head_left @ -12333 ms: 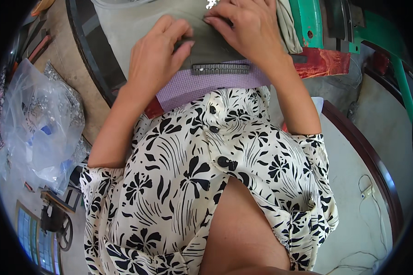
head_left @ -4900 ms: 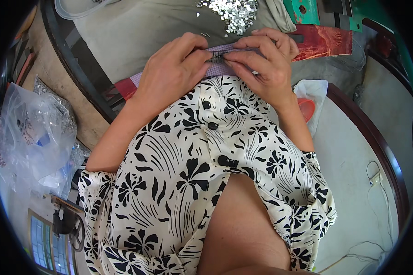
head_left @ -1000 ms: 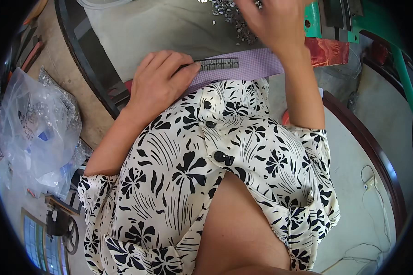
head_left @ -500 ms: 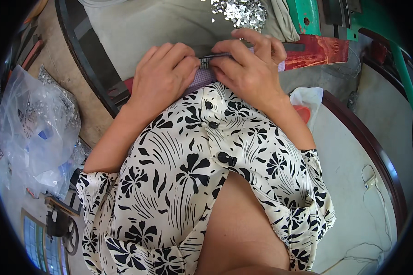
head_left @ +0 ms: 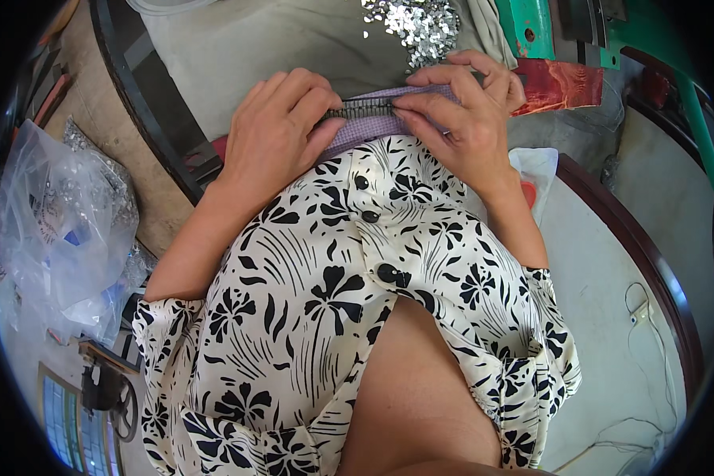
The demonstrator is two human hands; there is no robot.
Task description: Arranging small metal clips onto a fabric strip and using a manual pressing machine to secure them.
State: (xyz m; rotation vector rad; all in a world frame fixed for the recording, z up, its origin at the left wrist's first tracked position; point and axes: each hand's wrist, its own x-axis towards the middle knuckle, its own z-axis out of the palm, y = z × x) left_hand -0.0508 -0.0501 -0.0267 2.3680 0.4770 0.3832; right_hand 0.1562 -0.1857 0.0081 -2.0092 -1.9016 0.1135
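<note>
Pinching one lilac strip at the table edge, the left hand and right hand closed their fingertips on its dark toothed row. Most of that row looked filled; how much remained was hidden. One heap of silver bits lay just beyond, one plastic bag far left.

Small workshop: green machine, sequin heap, worktable.
</note>
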